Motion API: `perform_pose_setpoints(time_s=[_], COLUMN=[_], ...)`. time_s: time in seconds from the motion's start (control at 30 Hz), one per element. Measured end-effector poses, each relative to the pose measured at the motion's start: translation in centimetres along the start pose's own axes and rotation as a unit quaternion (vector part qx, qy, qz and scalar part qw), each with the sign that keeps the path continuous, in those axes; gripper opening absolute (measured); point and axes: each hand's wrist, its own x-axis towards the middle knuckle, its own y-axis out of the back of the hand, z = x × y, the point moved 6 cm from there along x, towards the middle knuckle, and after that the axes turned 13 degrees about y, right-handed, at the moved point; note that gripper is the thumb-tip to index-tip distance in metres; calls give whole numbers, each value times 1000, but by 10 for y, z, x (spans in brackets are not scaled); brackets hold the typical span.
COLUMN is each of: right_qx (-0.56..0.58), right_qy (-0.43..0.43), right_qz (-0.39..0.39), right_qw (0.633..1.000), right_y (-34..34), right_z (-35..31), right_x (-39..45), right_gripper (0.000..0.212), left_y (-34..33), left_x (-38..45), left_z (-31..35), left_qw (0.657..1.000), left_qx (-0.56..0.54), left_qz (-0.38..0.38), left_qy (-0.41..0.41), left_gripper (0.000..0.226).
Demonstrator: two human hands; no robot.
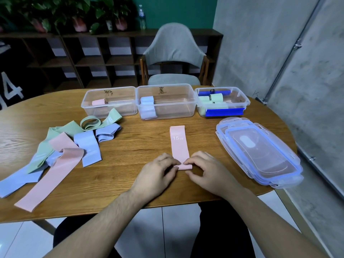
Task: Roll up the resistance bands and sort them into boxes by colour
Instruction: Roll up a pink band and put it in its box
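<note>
Now | left hand (pixel 158 172), right hand (pixel 206 170) grip pink band (pixel 179 144) rolled end | table edge (pixel 167 204) near

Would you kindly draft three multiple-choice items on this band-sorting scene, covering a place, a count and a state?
1. Where does the stack of lids lie?
A. right of the hands
B. inside the left box
C. on the chair

2. How many clear boxes stand in the row?
A. two
B. three
C. five

3. What state is the pink band marked 15 LB in?
A. fully rolled
B. near end just rolled
C. boxed

Answers: 1 A, the lids rest on the table's right side. 2 B, three boxes stand side by side. 3 B, left hand and right hand pinch a small roll while the rest lies flat.
</note>
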Motion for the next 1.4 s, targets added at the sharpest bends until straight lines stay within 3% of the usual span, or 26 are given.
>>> perform_pose_setpoints(time_s=[0.37, 0.53, 0.73, 1.07, 1.23, 1.4], right_qx=[1, -11, -31, -36, -29, -22], right_qy=[28, 23, 25, 20, 18, 43], right_qz=[40, 5, 2, 0, 5, 22], right_qw=[999, 1000, 999, 999, 999, 999], right_y=[2, -2, -2, -4, -3, -2], right_z=[-4, -3, -2, 1, 1, -3], right_x=[-6, -5, -3, 1, 1, 1], right_gripper=[18, 18, 29, 22, 31, 19], left_y=[2, 1, 2, 3, 0, 0], left_x=[-6, -7, -5, -3, -1, -2], left_z=[-2, -1, -1, 0, -1, -4], left_qw=[998, 999, 999, 1000, 1000, 999], left_qx=[-63, -42, -30, -16, 3, -25], left_qz=[-19, -19, -13, -20, -5, -22], left_qy=[-4, -10, -6, 6, -5, 5], left_gripper=[21, 19, 22, 29, 23, 22])
